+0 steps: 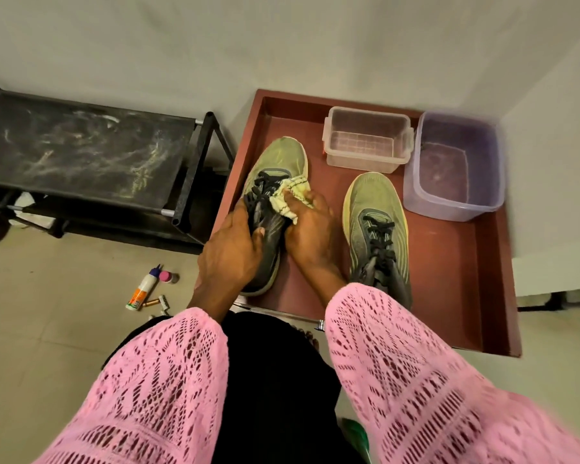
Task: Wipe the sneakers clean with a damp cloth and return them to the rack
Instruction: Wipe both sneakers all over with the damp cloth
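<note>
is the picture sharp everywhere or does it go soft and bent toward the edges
Head view: sharp in the middle, on the hands and the cloth; the wide-angle lens bows the tray and rack; the pink sleeves and purple tub smear toward the edges; lighting is dim and warm, no harsh glare.

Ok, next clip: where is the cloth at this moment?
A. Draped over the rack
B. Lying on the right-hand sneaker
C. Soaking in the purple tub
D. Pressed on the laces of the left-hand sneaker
D: the right hand grips the cloth against the laces of the sneaker that the left hand steadies.
</note>
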